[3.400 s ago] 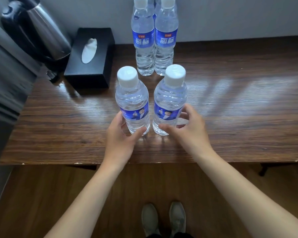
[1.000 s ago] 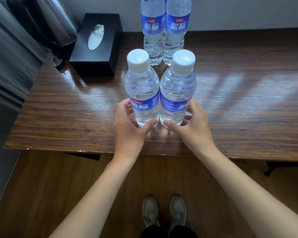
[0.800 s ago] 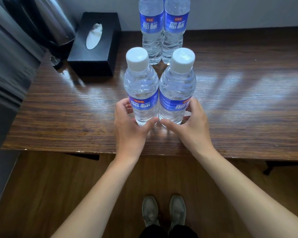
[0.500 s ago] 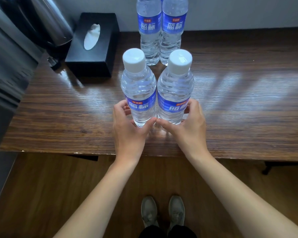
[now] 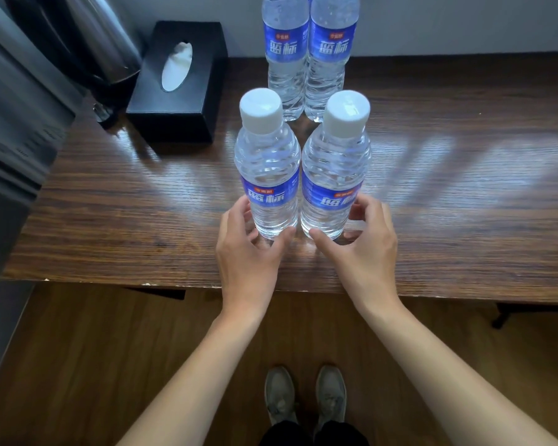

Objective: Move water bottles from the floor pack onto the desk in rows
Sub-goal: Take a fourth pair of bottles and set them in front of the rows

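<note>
Two clear water bottles with white caps and blue labels stand upright, side by side, near the front of the wooden desk (image 5: 464, 194). My left hand (image 5: 248, 249) curls around the base of the left front bottle (image 5: 266, 175), thumb in front and fingers behind. In the same way my right hand (image 5: 361, 246) holds the base of the right front bottle (image 5: 335, 175). Both grips look loose. Two more bottles, the back left one (image 5: 285, 53) and the back right one (image 5: 332, 53), stand as a pair by the wall. The floor pack is out of view.
A black tissue box (image 5: 178, 82) lies at the back left of the desk, with a steel kettle (image 5: 87, 43) beside it. A grey cabinet (image 5: 10, 130) borders the desk's left end. My shoes (image 5: 305, 394) stand on the wooden floor below the desk edge.
The two front bottles were pushed together and their labels turned to face me. Over the last half second my hands slid lower on the bases and loosened.
</note>
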`<state>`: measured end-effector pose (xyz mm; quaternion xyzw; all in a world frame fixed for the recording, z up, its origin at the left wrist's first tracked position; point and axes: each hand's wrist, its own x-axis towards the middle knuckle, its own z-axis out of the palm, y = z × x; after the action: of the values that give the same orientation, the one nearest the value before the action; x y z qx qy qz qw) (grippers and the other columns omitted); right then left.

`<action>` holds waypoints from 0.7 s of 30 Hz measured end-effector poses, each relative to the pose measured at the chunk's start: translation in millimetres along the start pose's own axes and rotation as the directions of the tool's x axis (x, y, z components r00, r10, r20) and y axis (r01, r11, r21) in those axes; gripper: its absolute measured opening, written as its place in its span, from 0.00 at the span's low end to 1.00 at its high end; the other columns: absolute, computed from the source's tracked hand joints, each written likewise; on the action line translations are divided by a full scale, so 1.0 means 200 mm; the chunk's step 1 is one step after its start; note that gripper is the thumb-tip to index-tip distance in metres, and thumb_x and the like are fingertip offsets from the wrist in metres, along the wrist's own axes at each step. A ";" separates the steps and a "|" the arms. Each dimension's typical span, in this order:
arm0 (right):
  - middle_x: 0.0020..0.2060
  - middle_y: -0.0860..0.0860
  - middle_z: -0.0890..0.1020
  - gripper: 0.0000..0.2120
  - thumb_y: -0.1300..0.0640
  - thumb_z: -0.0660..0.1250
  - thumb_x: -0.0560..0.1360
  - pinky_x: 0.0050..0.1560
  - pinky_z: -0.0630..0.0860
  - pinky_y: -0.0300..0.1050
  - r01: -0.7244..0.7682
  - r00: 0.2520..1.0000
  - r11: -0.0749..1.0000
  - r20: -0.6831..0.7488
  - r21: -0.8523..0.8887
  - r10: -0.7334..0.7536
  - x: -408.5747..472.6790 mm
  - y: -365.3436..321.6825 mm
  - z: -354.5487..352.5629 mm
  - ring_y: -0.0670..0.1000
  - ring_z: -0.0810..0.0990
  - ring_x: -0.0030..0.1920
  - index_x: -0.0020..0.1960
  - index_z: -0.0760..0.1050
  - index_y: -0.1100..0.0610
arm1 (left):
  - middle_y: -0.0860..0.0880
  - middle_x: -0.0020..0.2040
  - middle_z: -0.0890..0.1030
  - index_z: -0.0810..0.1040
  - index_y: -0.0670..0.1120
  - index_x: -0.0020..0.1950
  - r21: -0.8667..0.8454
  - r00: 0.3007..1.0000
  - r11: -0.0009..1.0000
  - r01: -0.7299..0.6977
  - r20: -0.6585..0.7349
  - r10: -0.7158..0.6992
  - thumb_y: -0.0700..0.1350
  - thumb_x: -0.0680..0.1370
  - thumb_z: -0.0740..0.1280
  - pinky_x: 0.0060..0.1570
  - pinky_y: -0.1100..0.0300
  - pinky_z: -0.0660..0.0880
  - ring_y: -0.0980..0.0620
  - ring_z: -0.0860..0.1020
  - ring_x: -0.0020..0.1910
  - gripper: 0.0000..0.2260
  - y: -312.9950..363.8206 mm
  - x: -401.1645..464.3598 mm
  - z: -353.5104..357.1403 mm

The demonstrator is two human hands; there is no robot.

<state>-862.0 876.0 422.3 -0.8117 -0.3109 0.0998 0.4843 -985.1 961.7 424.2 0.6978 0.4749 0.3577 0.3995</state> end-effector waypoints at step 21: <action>0.51 0.45 0.73 0.30 0.48 0.80 0.64 0.49 0.79 0.43 -0.026 0.991 1.000 -0.130 0.002 0.026 -0.03 -0.02 0.08 0.41 0.74 0.50 0.60 0.73 0.54 | 0.63 0.53 0.80 0.75 0.48 0.64 -0.136 0.996 0.987 0.086 -0.002 -0.087 0.43 0.67 0.81 0.55 0.68 0.78 0.59 0.81 0.58 0.29 0.01 0.00 0.03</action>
<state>-876.0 886.2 417.2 -0.8204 -0.2681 0.0532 0.5023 -977.8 960.2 423.8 0.6462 0.4811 0.3743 0.4593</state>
